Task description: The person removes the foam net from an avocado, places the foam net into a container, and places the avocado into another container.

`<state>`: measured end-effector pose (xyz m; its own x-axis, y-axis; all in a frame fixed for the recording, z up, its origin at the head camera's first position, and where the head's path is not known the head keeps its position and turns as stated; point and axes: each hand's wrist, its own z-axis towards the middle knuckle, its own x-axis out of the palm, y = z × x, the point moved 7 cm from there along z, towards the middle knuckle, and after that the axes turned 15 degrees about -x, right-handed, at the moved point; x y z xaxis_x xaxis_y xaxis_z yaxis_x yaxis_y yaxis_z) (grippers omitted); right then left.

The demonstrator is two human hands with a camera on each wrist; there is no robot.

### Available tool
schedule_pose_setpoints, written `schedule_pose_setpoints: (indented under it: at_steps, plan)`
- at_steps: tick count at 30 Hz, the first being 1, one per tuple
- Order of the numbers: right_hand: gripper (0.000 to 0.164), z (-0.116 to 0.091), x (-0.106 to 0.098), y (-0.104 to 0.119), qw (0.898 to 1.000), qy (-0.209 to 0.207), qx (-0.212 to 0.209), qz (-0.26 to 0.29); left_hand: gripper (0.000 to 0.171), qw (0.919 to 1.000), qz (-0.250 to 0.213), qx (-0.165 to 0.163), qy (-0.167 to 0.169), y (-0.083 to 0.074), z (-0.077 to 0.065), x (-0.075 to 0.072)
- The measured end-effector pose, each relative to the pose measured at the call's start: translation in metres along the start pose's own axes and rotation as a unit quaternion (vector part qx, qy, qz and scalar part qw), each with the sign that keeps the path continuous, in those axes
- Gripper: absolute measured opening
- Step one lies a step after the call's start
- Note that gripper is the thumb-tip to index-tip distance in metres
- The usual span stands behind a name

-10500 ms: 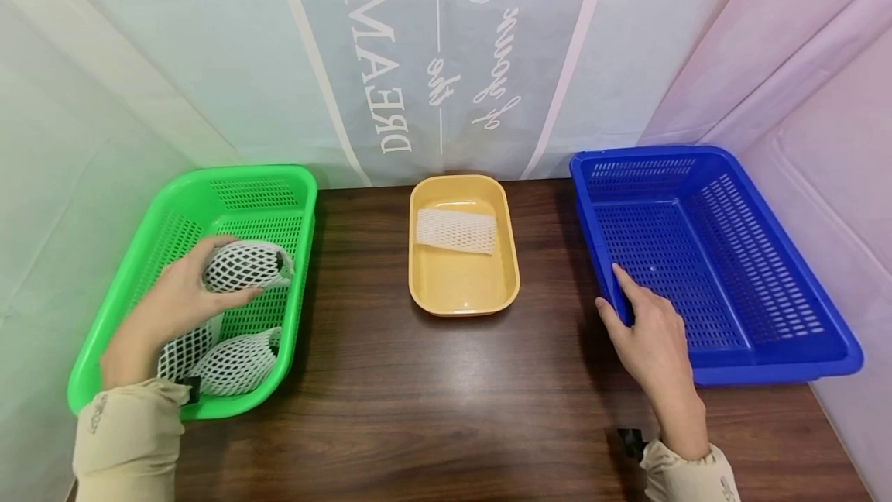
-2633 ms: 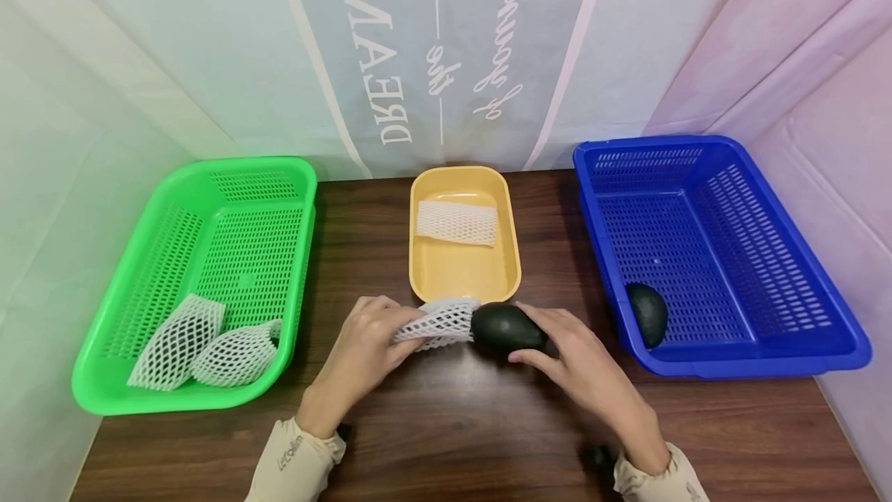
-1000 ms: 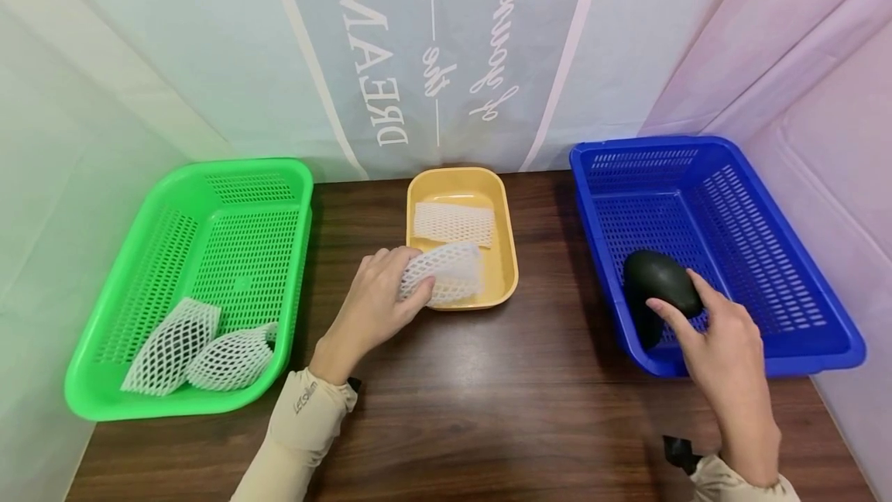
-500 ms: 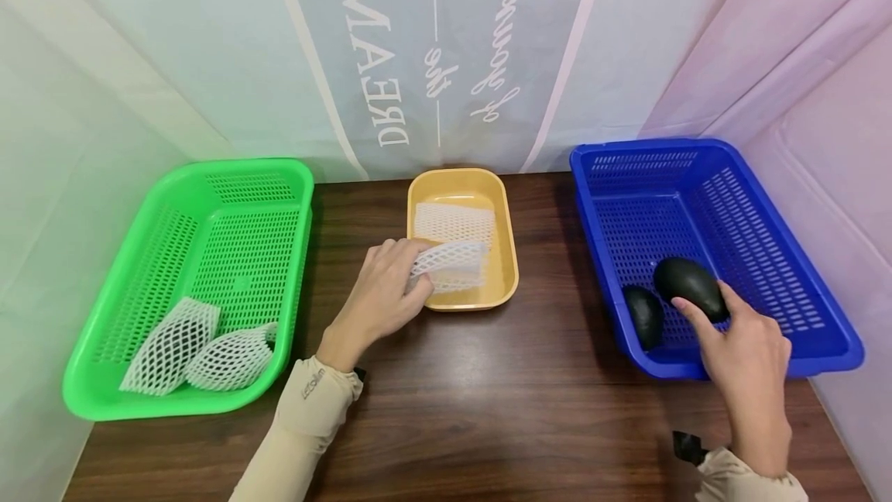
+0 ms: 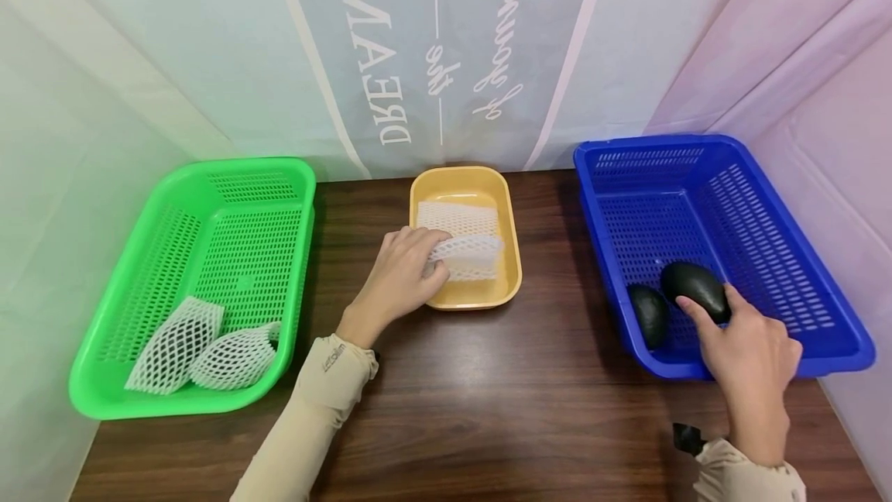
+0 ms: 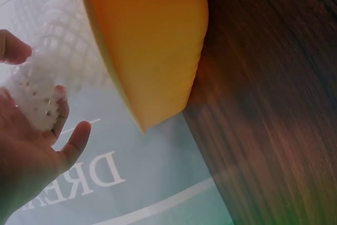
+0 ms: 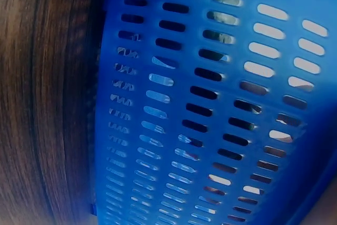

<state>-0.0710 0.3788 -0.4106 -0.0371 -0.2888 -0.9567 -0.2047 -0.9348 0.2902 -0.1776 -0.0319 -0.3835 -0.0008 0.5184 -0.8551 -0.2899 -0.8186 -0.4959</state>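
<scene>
In the head view, my left hand (image 5: 404, 273) holds a white foam net sleeve (image 5: 470, 258) by its left end over the yellow tray (image 5: 515, 254). A second foam net (image 5: 456, 217) lies flat inside the tray. The left wrist view has the fingers around the foam net (image 6: 39, 96) beside the tray's wall (image 6: 152, 51). My right hand (image 5: 756, 351) grips a dark avocado (image 5: 693, 289) low in the blue basket (image 5: 637, 215). Another avocado (image 5: 648, 318) lies to its left against the basket's side. Only the basket's slotted wall (image 7: 210, 93) fills most of the right wrist view, hiding that hand's fingers.
At the left stands a green basket (image 5: 254, 235) with two netted fruits, one (image 5: 177, 347) beside the other (image 5: 233, 360). All containers stand on a dark wooden table (image 5: 481, 409). A printed cloth (image 5: 474, 84) hangs right behind them, with more cloth on both sides.
Earlier, my hands pulled the net off the avocado in front of the tray. Since then, the right hand has carried the avocado into the blue basket; the left has moved the net over the tray.
</scene>
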Motion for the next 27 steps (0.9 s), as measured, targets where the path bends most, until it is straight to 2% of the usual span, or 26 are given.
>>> schedule_pose_setpoints:
  at_steps: [7, 17, 22, 27]
  plan:
    - [0.094, 0.002, 0.003, -0.004, 0.999, 0.034, 0.004, -0.017, 0.04, 0.997, 0.033, -0.032, 0.063, 0.001, 0.012, 0.015]
    - [0.092, 0.003, 0.005, -0.005, 0.998, 0.051, 0.015, -0.014, 0.033, 0.9959, 0.042, -0.049, 0.064, 0.004, 0.028, 0.026]
    - [0.09, 0.002, 0.006, -0.006, 0.998, 0.051, 0.022, -0.008, 0.04, 0.9933, 0.049, -0.066, 0.08, 0.009, 0.036, 0.033]
    - [0.09, 0.003, 0.007, -0.006, 0.998, 0.059, 0.023, -0.009, 0.048, 0.9904, 0.063, -0.092, 0.082, 0.017, 0.038, 0.035]
